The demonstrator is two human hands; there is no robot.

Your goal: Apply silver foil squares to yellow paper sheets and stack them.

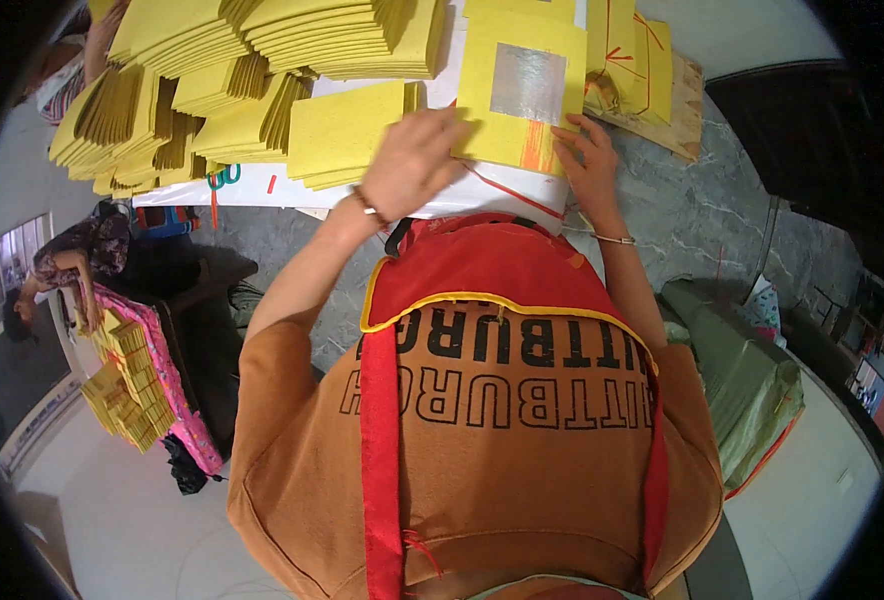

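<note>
On the table, left hand fingers curled gripping yellow sheet, right hand fingers spread flat on it

Far left on your table, fanned stacks of yellow paper crowd together, overlapping one another, with a thicker yellow pile just behind them. A white sheet covers the tabletop under them, and a pair of teal-handled scissors lies on its near edge. Far right, tied yellow bundles sit on a wooden board. Down on your left, another person bends over a pink-covered table loaded with small yellow stacks. To your right, a green sack rests on the floor.
</note>
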